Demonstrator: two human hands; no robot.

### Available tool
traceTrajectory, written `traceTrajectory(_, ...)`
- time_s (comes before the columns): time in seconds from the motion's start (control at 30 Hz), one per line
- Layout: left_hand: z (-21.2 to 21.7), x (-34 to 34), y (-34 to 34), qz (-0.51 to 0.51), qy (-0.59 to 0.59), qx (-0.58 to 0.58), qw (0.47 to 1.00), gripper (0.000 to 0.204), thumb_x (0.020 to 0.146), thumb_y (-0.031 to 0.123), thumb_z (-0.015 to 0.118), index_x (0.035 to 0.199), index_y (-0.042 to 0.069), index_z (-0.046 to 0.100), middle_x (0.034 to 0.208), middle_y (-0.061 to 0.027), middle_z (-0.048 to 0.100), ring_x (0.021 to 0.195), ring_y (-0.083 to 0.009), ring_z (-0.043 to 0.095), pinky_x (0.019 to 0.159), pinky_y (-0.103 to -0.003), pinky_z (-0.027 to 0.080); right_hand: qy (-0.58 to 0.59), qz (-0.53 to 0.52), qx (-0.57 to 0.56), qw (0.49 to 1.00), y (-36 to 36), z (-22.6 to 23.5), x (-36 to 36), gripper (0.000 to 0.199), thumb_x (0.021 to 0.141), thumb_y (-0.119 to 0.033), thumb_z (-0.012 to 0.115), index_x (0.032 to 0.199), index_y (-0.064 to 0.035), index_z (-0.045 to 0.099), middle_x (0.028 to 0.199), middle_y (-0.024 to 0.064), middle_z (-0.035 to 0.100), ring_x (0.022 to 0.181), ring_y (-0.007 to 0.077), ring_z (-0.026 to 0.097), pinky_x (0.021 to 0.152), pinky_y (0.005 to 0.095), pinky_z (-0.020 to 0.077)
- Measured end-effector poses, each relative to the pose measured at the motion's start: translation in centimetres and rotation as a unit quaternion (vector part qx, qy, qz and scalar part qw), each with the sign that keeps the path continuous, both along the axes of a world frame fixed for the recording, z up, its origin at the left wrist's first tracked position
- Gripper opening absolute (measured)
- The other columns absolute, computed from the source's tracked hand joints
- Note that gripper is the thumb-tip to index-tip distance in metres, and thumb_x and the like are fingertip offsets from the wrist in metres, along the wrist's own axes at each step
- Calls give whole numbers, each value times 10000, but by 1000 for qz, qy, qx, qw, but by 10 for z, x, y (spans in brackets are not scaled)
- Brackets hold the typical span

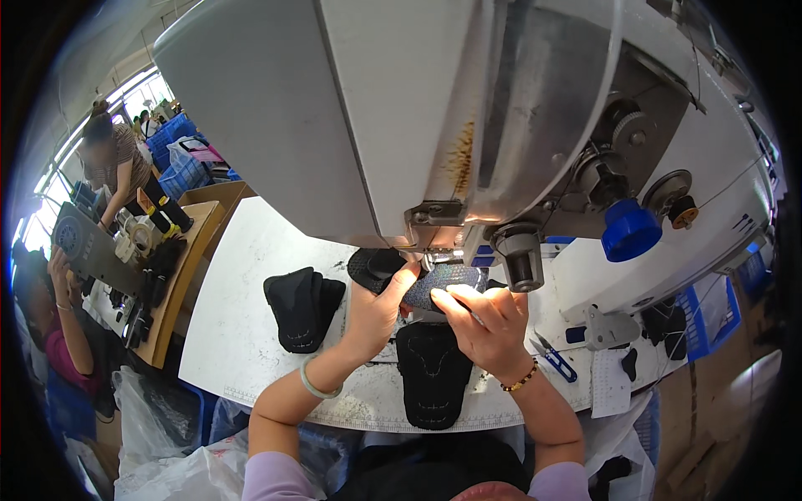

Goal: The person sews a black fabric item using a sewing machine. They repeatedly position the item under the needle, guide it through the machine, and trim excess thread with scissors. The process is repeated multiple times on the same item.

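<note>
Under the head of a sewing machine (439,238), a dark shoe part (447,280) with a glittery woven face is held between both hands. My left hand (376,313) pinches its left side, thumb on top near the needle area. My right hand (493,321) grips the right side, its fingers bent over the glittery surface. The needle tip is too small to make out. Nearest me lies a black padded shoe part (434,376) with pale stitch lines. Left of my left hand is a small stack of similar black parts (303,309).
On the white table (225,334), blue-handled thread snips (555,361) lie right of my right wrist. A paper slip (611,384) sits near the right edge. Plastic bags (180,451) hang below the table. Two people work at the left, beside another machine (92,246).
</note>
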State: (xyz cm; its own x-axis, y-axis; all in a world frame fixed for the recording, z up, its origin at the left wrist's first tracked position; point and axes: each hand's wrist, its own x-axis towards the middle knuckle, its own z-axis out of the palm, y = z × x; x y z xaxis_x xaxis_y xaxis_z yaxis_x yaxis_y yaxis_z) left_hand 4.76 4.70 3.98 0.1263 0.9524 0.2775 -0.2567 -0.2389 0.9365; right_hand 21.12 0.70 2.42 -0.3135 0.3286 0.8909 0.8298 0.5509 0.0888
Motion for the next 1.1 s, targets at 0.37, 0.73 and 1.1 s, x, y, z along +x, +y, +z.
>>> traceTrajectory(0.37,4,14,-17,83,-5,8,996,77,876,74,573,937,46,612,821,14,591,662,-37,521,502,-184,418,56,85,-55,993,11,-8,18,269,712,-37,696,961,-139,707,955,-14,641,768,125,616,620,250,429)
traceTrajectory(0.73,-2,7,-20,63,-30,-94,993,135,871,191,587,914,64,598,752,12,578,570,-62,501,485,-217,400,4,15,-63,998,9,-2,32,311,779,-42,608,1026,-206,703,1020,-54,677,894,109,540,845,340,325)
traceTrajectory(1.1,15,-29,27,-138,-35,-195,970,333,841,94,614,1130,-36,510,1044,-121,606,935,-171,617,832,-269,515,61,57,-77,994,21,-5,33,320,745,82,566,979,-85,707,924,90,697,781,195,631,681,305,470)
